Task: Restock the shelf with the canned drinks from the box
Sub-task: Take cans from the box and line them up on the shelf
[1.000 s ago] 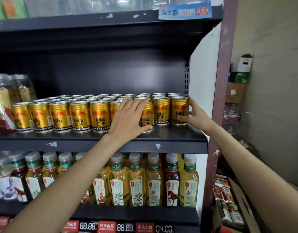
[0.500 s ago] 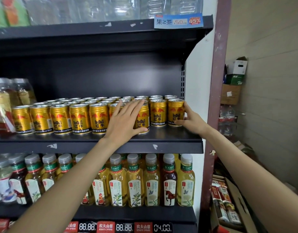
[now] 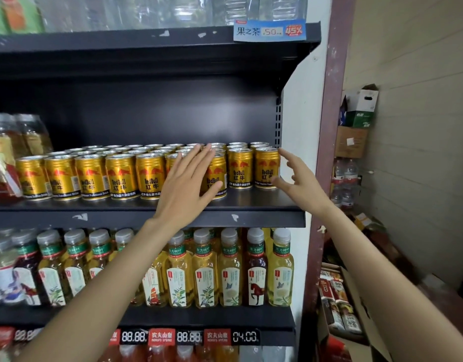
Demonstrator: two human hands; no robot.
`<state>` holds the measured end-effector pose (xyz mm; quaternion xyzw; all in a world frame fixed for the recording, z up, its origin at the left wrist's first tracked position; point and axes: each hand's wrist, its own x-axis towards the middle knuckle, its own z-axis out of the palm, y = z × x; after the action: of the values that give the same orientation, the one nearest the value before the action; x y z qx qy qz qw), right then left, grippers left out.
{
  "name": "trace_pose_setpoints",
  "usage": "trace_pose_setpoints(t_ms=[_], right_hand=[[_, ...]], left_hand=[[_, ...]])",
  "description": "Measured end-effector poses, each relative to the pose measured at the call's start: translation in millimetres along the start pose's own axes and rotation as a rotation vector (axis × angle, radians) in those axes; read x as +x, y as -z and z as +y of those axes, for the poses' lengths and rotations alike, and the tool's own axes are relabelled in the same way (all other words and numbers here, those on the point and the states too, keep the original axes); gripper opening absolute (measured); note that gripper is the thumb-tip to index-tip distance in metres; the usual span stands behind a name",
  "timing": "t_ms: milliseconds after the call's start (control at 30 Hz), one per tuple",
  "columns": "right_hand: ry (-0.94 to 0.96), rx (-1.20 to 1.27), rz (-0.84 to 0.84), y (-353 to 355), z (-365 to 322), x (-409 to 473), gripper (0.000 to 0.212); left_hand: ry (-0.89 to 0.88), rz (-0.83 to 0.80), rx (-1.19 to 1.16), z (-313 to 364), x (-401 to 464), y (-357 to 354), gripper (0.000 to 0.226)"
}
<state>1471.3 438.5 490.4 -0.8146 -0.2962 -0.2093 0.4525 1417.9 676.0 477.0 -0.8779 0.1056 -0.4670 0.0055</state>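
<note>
Several rows of gold Red Bull cans [image 3: 120, 176] stand upright on the black middle shelf [image 3: 251, 202]. My left hand [image 3: 188, 184] lies flat with fingers spread against the front of one can [image 3: 217, 176] near the right end. My right hand [image 3: 295, 178] is open just right of the rightmost front can [image 3: 267, 169], thumb near its base, fingers apart and off the can. Neither hand holds anything.
Tea bottles [image 3: 230, 267] fill the shelf below, above price tags [image 3: 188, 335]. Packaged bottles [image 3: 16, 147] sit at the left of the can shelf. A maroon upright [image 3: 327, 126] bounds the shelf on the right. A cardboard box [image 3: 355, 309] of cartons stands low right; more boxes [image 3: 358, 118] are stacked behind.
My right hand has come off the rightmost can and opened beside it. My left hand stays flat on the front can, fingers more spread. The view has shifted slightly.
</note>
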Motion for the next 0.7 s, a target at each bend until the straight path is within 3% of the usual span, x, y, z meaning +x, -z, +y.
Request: trace_pose_setpoints(t_ms=[167, 267, 333, 433, 567, 700], right_hand=[[0.178, 0.156, 0.276, -25.6, -21.8, -68.7, 0.036], [0.191, 0.253, 0.313, -62.0, -34.8, -120.2, 0.027], [0.169, 0.259, 0.257, -93.4, -37.2, -155.6, 0.021], [0.038, 0.214, 0.082, -145.1, -27.8, -209.2, 0.019], [-0.146, 0.018, -0.196, -213.2, -1.8, -281.9, 0.024], [-0.282, -0.109, -0.391, -264.3, 23.6, -342.4, 0.028]], left_hand=[[0.107, 0.215, -0.363, 21.9, -53.5, 22.5, 0.036], [0.033, 0.322, -0.529, 17.4, -105.4, 27.7, 0.025], [0.059, 0.305, -0.588, 9.0, -147.2, 27.1, 0.024], [0.183, 0.108, -0.606, -7.5, -220.3, 23.0, 0.024], [0.378, -0.380, -0.493, -31.8, -327.9, 10.9, 0.020], [0.518, -0.795, -0.568, -35.4, -415.8, 3.8, 0.024]])
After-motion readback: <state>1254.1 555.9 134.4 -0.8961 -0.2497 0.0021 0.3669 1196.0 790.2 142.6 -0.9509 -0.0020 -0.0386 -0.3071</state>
